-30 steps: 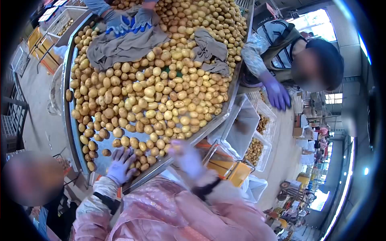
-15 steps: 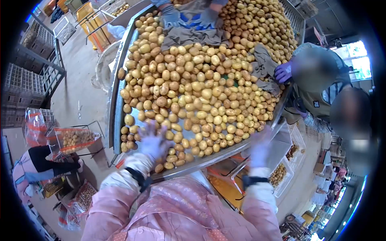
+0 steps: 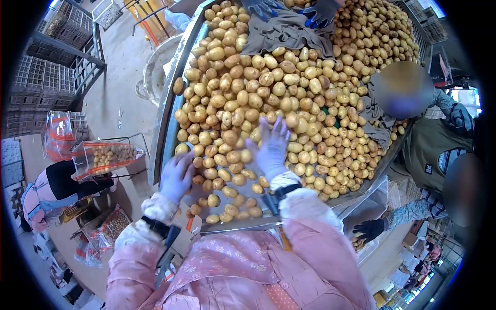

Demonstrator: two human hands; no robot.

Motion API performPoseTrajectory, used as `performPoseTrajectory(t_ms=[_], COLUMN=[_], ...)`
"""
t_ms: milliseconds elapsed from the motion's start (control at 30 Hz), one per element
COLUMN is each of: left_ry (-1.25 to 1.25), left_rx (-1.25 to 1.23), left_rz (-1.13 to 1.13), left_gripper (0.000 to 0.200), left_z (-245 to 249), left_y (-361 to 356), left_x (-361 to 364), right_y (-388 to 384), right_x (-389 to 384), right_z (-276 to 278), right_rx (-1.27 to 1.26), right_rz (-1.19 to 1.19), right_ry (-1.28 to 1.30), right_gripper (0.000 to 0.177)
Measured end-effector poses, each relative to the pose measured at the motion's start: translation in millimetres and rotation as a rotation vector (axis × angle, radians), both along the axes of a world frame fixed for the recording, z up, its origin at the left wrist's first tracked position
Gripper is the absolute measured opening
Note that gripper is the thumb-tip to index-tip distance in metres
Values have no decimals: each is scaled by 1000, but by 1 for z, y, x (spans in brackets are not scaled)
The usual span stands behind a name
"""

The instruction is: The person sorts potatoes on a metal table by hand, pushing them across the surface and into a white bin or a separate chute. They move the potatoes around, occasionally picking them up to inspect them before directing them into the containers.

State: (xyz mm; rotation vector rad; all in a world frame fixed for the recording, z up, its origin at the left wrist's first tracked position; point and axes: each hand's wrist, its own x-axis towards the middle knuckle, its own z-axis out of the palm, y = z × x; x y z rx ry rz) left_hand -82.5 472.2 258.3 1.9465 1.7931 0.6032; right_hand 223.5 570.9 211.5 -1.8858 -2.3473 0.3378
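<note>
Many small yellow-brown potatoes (image 3: 253, 114) cover a metal sorting table (image 3: 161, 134) in front of me. My right hand (image 3: 271, 147), in a pale purple glove, lies over the middle of them with fingers spread, touching several. My left hand (image 3: 176, 175), gloved alike, is at the left front corner of the table, fingers extended beside potatoes near the rim. I see no potato gripped in either hand. A few potatoes (image 3: 232, 209) lie on bare metal between my wrists and the front edge.
Across the table, another person's gloved hands (image 3: 318, 14) are at a grey cloth (image 3: 289, 33). At right, a co-worker's dark-gloved hand (image 3: 369, 230) is low beside the table. A second cloth (image 3: 376, 135) lies on the potatoes. Stacked crates (image 3: 44, 77) and a potato bag (image 3: 106, 157) stand left.
My right hand has swung left from the right front edge onto the middle potatoes. My left hand has moved off the potatoes to the left corner. The view has shifted.
</note>
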Motion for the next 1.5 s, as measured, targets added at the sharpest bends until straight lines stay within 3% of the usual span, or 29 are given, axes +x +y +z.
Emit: performPoseTrajectory(t_ms=[67, 100, 167, 267, 300, 367, 400, 433, 467, 500, 533, 567, 633, 700, 733, 800, 867, 933, 1033, 1067, 1100, 1167, 1267, 1300, 1333, 1400, 1433, 1467, 1500], left_ry=[-6, 21, 333, 306, 206, -233, -510, -443, -431, -453, -346, -159, -82, 159, 200, 141, 77, 71, 100, 101, 98, 151, 324, 341, 207, -66, -72, -290, -280], left_rx=[32, -69, -239, -521, -474, -445, -338, -465, -408, -247, -615, -357, -96, -107, -35, -17, -180, -468, 5, 65, 125, -31, -313, -250, -219, 9, 37, -59, 65], left_rz=[46, 43, -38, 32, 31, 156, 295, 423, 310, 48, -408, -591, -644, -682, -780, -791, -660, -466, -127, -83, -37, -12, 17, 15, 44, 130, 191, 83, -134], left_gripper=[41, 44, 48, 51, 45, 37, 35, 32, 28, 30, 36, 46, 55, 64, 63, 58, 53, 48, 41, 41, 40, 40, 39, 35, 34, 30, 30, 27, 25], left_z=[-11, -20, -42, -17, -28, -49, -71, -2, -8, -31, -2, 22, -9, -36, -28, -42, -42, -28, -34, -31, -28, -44, -52, -64, -66, -57, -53, -42, -25], left_y=[48, 64, 80, 89, 82, 60, 42, 39, 15, -15, -14, -25, -61, -69, -65, -80, -92, -86, -50, -27, -2, 31, 60, 61, 57, 44, 26, 2, -27], left_x=[33, 47, 62, 72, 62, 39, 41, 71, 85, 109, 131, 151, 146, 106, 77, 38, 26, 18, 25, 34, 42, 50, 67, 67, 64, 73, 93, 113, 143], right_y=[-5, -19, -62, -122, -150, -189, -193, -194, -198, -193, -178, -169, -190, -186, -163, -134, -90, -66, -55, -64, -80, -125, -199, -218, -237, -266, -274, -271, -256], right_x=[-20, -19, 17, 73, 92, 119, 117, 106, 93, 73, 48, 34, 52, 89, 85, 74, 42, 4, -37, -36, -33, -20, 28, 43, 57, 85, 88, 82, 64], right_z=[4, 4, 3, 36, 33, 13, 16, 25, 37, 52, 67, 73, 15, 22, 55, 45, 63, 9, 44, 23, 6, -11, -2, 23, 50, 42, 44, 64, 83], right_rx=[50, 60, -83, -240, -285, -357, -508, -646, -779, -813, -850, -881, -715, -805, -738, -462, -90, -99, -470, -529, -452, -258, -42, -395, -650, -463, -544, -605, -622], right_rz=[69, 146, 268, 285, 203, 42, -207, -468, -738, -790, -836, -873, -726, -861, -875, -491, -59, 149, 112, 146, 50, -153, -258, -508, -904, -617, -743, -893, -1040], right_ry=[0, 20, 71, 43, 168, 425, 742, 1061, 1377, 1479, 1580, 1684, 1445, 1359, 1231, 1075, 659, 230, -141, -65, 189, 680, 863, 1246, 1588, 1316, 1515, 1709, 1884], right_gripper=[72, 70, 67, 62, 59, 54, 52, 50, 48, 48, 47, 47, 48, 48, 41, 33, 30, 44, 54, 56, 52, 44, 38, 38, 39, 40, 42, 44, 45])
